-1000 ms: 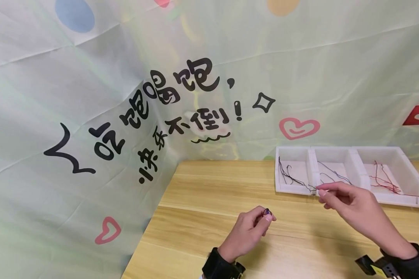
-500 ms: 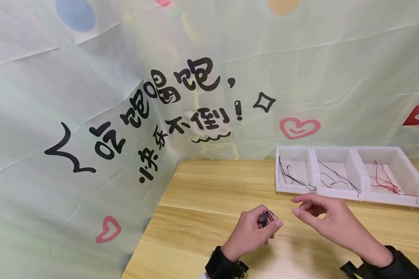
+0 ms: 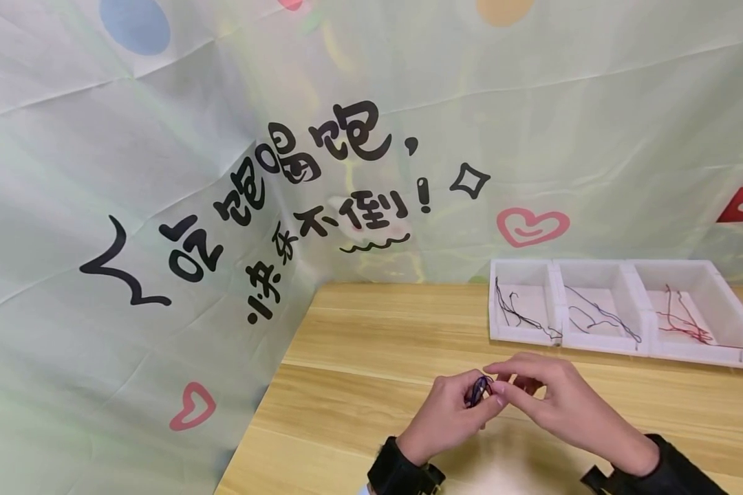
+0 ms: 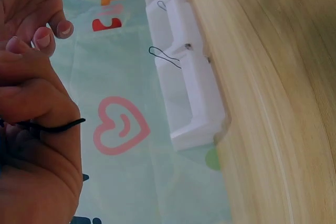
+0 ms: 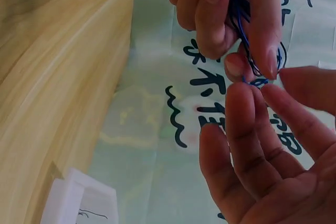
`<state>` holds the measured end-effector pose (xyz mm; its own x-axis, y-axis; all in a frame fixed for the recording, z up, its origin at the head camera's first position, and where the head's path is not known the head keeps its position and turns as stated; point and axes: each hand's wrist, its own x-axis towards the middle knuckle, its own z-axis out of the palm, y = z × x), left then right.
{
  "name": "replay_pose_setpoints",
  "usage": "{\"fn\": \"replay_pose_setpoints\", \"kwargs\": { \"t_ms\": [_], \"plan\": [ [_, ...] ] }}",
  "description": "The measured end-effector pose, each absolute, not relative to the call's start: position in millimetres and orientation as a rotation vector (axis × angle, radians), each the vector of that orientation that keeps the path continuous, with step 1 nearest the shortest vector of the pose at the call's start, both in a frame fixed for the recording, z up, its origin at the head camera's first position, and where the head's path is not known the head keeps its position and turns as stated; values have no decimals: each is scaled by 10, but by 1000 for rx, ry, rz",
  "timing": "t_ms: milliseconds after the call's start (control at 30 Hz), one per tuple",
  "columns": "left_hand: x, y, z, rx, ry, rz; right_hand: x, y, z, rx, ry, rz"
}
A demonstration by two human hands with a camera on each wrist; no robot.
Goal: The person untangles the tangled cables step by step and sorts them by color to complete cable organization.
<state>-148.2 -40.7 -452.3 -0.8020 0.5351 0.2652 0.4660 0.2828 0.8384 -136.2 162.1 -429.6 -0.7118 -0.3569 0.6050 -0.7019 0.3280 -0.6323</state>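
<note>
In the head view, my left hand (image 3: 448,416) grips a small bundle of thin wires (image 3: 479,390), dark with some blue and a hint of red. Loops of it stick out beyond the thumb. My right hand (image 3: 554,392) meets it from the right, its thumb and index finger at the looped end. Seen from the right wrist, blue and black strands (image 5: 242,22) run down through the left fingers, and the right fingertips pinch their lower end. One black strand (image 4: 63,127) crosses the left hand in the left wrist view. The inside of the left grip is hidden.
A white three-part bin (image 3: 526,338) stands at the back right of the wooden table (image 3: 371,344). Black wires (image 3: 514,313) lie in its left section, bluish ones (image 3: 600,320) in the middle, red ones (image 3: 684,320) on the right. A printed cloth (image 3: 347,69) hangs behind.
My right hand has moved left and down from the bin's front edge to the bundle in my left hand. The left hand has shifted slightly right, and more of the bundle shows.
</note>
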Motion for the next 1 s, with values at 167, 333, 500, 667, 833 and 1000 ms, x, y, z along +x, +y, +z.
{"fn": "replay_pose_setpoints", "kwargs": {
  "t_ms": [167,333,500,667,833,1000],
  "plan": [
    [-1468,-420,-4526,1028,2475,1528,-1390,1593,-4314,1040,-2174,1318],
    [-1461,-441,-4541,1100,2473,1507,-1401,1640,-4321,994,-2249,1342],
    [-1459,-455,-4532,1153,2446,1527,-1385,1735,-4330,869,-2365,1517],
    [-1465,-464,-4528,1197,2490,1557,-1366,1834,-4290,736,-2392,1593],
    [-1468,-494,-4552,1113,2478,1636,-1372,1974,-4229,500,-2270,1735],
    [-1471,-502,-4587,1097,2442,1669,-1421,2097,-4224,639,-1808,2270]
  ]
}}
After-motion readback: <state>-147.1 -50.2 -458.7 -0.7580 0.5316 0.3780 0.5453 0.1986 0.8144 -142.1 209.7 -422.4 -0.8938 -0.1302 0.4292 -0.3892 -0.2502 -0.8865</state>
